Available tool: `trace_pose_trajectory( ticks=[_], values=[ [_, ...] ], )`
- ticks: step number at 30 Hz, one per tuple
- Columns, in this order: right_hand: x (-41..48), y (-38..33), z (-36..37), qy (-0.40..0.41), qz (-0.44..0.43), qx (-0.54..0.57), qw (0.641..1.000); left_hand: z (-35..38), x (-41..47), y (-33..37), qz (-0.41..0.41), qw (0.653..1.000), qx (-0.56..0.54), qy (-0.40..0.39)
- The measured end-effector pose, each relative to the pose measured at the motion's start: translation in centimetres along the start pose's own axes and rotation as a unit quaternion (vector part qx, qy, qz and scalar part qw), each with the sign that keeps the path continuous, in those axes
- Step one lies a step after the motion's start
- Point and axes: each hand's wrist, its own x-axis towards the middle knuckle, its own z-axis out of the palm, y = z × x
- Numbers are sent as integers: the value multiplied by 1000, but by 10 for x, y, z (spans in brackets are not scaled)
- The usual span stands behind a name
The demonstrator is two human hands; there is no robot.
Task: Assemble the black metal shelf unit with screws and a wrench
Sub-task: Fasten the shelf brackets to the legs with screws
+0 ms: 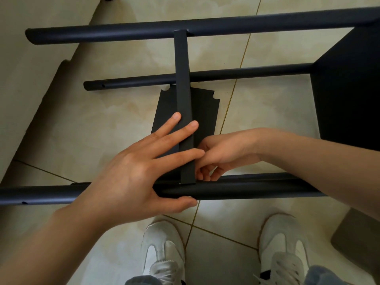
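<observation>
Right hand (224, 153): fingertips curled behind the flat black metal crossbar (183, 89); anything pinched there is hidden. Notched black metal plate (203, 112): near end covered by left hand (131, 173). Black shelf panel (349, 89) beyond right forearm: cut by frame edge.

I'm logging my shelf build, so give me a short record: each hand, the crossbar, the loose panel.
left hand: fingers straight, pressing on the crossbar, thumb against the near tube
right hand: fingers curled at the crossbar's near end; contents hidden
crossbar: runs from far tube to near tube
loose panel: flat on the tiled floor, under the crossbar
</observation>
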Motion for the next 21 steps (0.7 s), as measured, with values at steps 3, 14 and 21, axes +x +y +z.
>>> trace_pose_trajectory(
  ticks=[3, 14, 21],
  values=[
    [-3, 1, -3, -16, -19, 58, 998, 0, 1, 0, 2, 1000, 0, 0],
    [-2, 1, -1, -9, 1, 24, 1000, 0, 0, -1, 3, 1000, 3, 0],
    [0, 1, 0, 0, 3, -6, 1000, 2, 0, -1, 4, 1000, 3, 4]
  ],
)
